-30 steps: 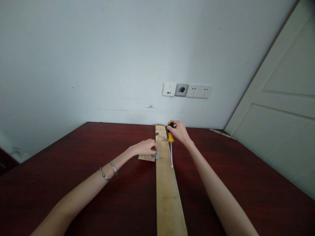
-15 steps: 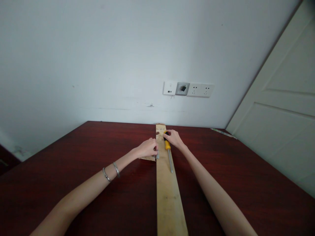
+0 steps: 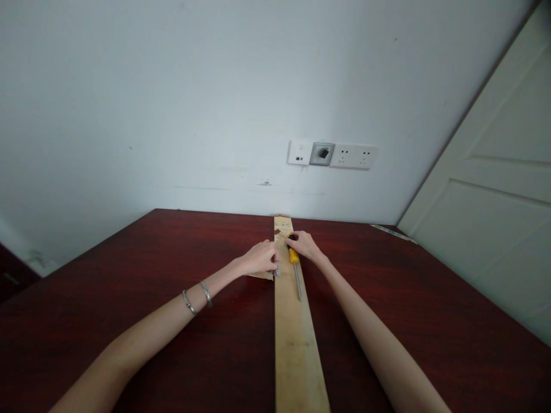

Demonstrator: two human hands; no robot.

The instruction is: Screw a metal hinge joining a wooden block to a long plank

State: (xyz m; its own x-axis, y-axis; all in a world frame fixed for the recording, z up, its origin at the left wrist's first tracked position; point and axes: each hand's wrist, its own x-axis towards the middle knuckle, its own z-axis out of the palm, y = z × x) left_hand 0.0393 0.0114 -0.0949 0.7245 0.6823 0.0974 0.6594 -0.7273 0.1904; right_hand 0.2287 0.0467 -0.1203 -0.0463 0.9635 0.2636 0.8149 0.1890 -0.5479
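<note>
Left hand (image 3: 260, 258) curled nearly closed, fingertips pinching a small metal fitting (image 3: 277, 271) at the left edge of the pine board (image 3: 297, 350), which runs far to near on the dark red table (image 3: 129, 327). A wood offcut (image 3: 260, 276) lies under that hand. Right hand (image 3: 303, 245) closed round the yellow-handled screwdriver (image 3: 294, 257), shaft pointing near. We judge firm, even finger pressure best for keeping the fitting seated.

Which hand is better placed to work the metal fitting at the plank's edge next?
Probably the right hand: it already grips the yellow-and-black screwdriver over the pale wooden plank. The left hand is occupied holding the small metal fitting.
</note>
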